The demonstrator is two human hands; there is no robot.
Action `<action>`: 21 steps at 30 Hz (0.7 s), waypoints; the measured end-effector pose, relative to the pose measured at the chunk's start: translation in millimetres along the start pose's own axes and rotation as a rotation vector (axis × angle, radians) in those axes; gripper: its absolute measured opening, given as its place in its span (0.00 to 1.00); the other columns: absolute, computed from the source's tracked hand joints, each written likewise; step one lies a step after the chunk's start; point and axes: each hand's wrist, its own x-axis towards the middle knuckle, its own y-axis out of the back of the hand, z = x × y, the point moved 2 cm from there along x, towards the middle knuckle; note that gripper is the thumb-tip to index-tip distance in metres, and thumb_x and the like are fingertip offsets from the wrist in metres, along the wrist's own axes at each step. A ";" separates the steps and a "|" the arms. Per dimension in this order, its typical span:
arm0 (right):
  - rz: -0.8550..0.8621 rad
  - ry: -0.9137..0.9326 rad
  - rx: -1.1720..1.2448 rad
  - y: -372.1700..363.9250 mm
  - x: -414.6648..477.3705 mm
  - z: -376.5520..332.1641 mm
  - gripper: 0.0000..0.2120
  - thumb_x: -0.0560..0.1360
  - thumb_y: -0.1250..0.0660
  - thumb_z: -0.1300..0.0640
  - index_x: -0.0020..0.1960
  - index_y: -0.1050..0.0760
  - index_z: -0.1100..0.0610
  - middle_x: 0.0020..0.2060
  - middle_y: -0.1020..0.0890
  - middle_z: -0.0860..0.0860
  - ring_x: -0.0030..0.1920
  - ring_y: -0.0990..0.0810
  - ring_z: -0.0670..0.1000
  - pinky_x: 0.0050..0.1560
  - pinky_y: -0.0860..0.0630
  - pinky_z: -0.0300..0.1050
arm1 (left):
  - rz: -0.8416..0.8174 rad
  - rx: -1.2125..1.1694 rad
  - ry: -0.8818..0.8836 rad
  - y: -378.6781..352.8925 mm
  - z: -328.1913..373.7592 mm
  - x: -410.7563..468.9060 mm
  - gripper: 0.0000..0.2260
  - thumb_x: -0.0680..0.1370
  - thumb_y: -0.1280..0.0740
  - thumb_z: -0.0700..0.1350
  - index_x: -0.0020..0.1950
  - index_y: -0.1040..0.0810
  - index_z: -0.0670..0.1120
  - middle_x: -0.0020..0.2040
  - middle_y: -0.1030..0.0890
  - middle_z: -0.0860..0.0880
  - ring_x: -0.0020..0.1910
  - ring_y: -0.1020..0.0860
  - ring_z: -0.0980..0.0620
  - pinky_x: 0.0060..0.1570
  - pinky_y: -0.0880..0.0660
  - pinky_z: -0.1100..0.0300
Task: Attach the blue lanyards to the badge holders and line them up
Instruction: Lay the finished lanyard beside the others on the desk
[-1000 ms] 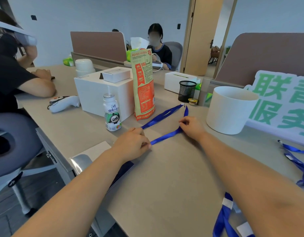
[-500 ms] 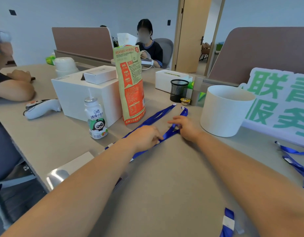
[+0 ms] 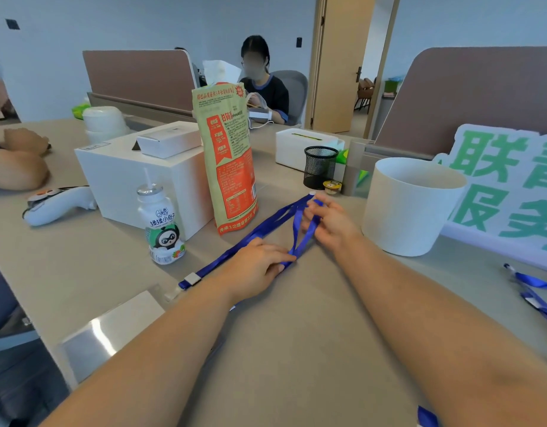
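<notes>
While our left hand (image 3: 259, 268) lies knuckles-up on the worktop (image 3: 296, 349), its fingers (image 3: 283, 261) pinch the blue lanyard (image 3: 266, 224) at the spot where two of its strands cross. Our right hand (image 3: 332, 224) is just beyond, near the far end of the strap. Its fingers (image 3: 312, 211) are curled into the loop and grasp the strands, which rise a little off the surface there.

From our left hand the lanyard runs back toward the near left, flat on the worktop, and ends in a pale clip (image 3: 192, 278). Just beside that clip lies a clear plastic piece (image 3: 170, 292); we cannot tell whether the two are joined. The other way, the strands stretch past the foot of the tall orange and tan snack bag (image 3: 229, 158) toward a black mesh pen cup (image 3: 320, 166).

A large white tub (image 3: 410, 208) stands just right of our right hand, in front of a white sign with green characters (image 3: 497, 186). More blue lanyards (image 3: 535, 292) lie at the right edge of the worktop, well apart from the one we hold. Left of the snack bag we see a small drink bottle with a panda label (image 3: 162, 224) in front of a white box (image 3: 133, 183), and a white controller (image 3: 59, 204) further left.
</notes>
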 end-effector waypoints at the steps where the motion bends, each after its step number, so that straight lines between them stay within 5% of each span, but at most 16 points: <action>1: 0.001 0.021 0.061 -1.6 2.7 -3.2 0.15 0.76 0.44 0.74 0.56 0.33 0.58 0.38 0.26 0.56 0.25 0.21 0.48 0.28 0.23 0.44 | 0.010 -0.010 0.000 -0.4 -0.6 -0.2 0.15 0.79 0.39 0.40 0.64 0.24 0.48 0.63 0.23 0.52 0.63 0.28 0.54 0.63 0.43 0.65; 4: 0.013 0.096 0.142 -5.1 9.8 -16.2 0.14 0.77 0.43 0.73 0.57 0.34 0.57 0.40 0.25 0.54 0.35 0.18 0.49 0.44 0.23 0.44 | 0.023 -0.073 0.029 -1.9 -2.0 -1.0 0.14 0.79 0.40 0.41 0.64 0.25 0.49 0.58 0.22 0.54 0.61 0.28 0.51 0.64 0.38 0.60; 7: 0.015 0.092 0.065 -4.6 13.1 -20.7 0.15 0.76 0.43 0.73 0.58 0.34 0.57 0.40 0.25 0.55 0.39 0.21 0.51 0.44 0.25 0.43 | -0.012 -0.099 0.099 -2.0 -2.3 -1.7 0.18 0.79 0.40 0.45 0.69 0.32 0.51 0.58 0.25 0.54 0.64 0.32 0.51 0.66 0.36 0.55; 9: 0.050 0.078 -0.373 4.0 18.4 -15.1 0.17 0.74 0.41 0.74 0.59 0.32 0.59 0.42 0.25 0.59 0.38 0.23 0.53 0.40 0.26 0.44 | -0.077 0.006 0.095 -2.2 -1.9 -0.8 0.20 0.80 0.42 0.48 0.72 0.36 0.52 0.68 0.30 0.54 0.70 0.37 0.52 0.69 0.38 0.52; 11: 0.085 0.107 -1.020 13.0 20.5 -10.2 0.18 0.73 0.38 0.72 0.59 0.28 0.59 0.54 0.24 0.59 0.50 0.22 0.55 0.46 0.26 0.44 | -0.134 0.086 0.090 -1.9 -1.0 -0.3 0.19 0.81 0.44 0.50 0.72 0.36 0.52 0.73 0.36 0.54 0.72 0.41 0.53 0.70 0.40 0.50; 13: 0.081 0.202 -1.407 15.8 16.9 -10.9 0.16 0.74 0.37 0.65 0.62 0.27 0.57 0.63 0.28 0.54 0.61 0.26 0.53 0.55 0.29 0.41 | -0.149 0.109 0.084 -1.7 0.0 0.0 0.19 0.81 0.46 0.50 0.72 0.35 0.51 0.73 0.36 0.54 0.72 0.42 0.54 0.70 0.40 0.50; 18: 0.075 0.296 -1.894 16.8 8.7 -9.7 0.24 0.79 0.46 0.43 0.71 0.37 0.53 0.73 0.41 0.55 0.72 0.40 0.57 0.70 0.41 0.52 | -0.128 0.114 0.106 -1.8 1.9 -0.2 0.19 0.81 0.46 0.48 0.73 0.37 0.52 0.73 0.35 0.55 0.72 0.40 0.54 0.70 0.38 0.49; 21: 0.089 0.338 -1.889 16.5 1.3 -9.1 0.24 0.80 0.47 0.45 0.71 0.37 0.58 0.71 0.36 0.57 0.69 0.35 0.58 0.67 0.36 0.51 | -0.117 0.112 0.137 0.7 3.3 -0.1 0.19 0.81 0.46 0.46 0.72 0.36 0.52 0.72 0.35 0.55 0.72 0.40 0.53 0.70 0.38 0.49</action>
